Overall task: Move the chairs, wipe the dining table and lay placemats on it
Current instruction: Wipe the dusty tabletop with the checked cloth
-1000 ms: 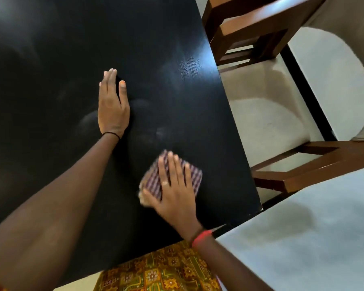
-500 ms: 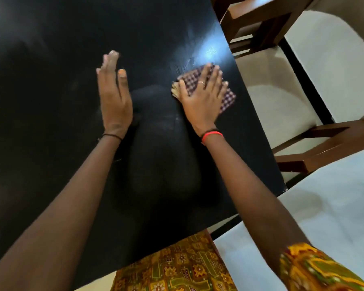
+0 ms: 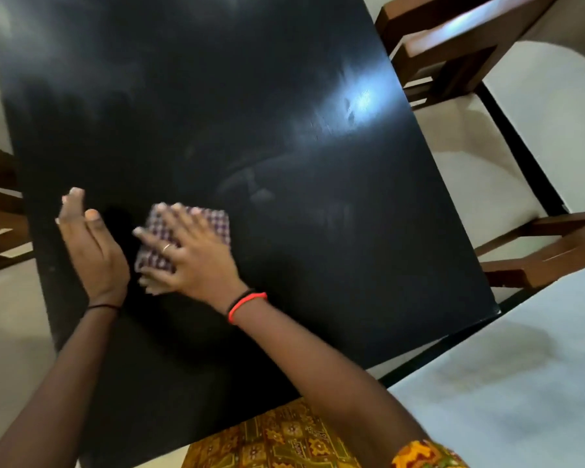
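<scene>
The person is wiping the black table w/ a checked cloth. To do this step well, I think the right hand needs to be pressing flat and going in long strokes, side to side, right up to the edges, so no patch is getting missed. There are dull smears near the bright spot by the far right side, so that part prob. needs more wiping. The cloth is lying flat on the table, near the left edge, under the right hand. The fingers are spread wide on top of it, pressing it down, not gripping round it. The far right corner of the cloth is sticking out past the fingertips. The left hand is just beside the cloth, fingers straight and close together, holding nothing; it looks tilted on its edge, but it is blurry, so I can't tell if it is touching the table. A brown chair is standing off to the right, apart from the table. No mats are showing on the table yet.
</scene>
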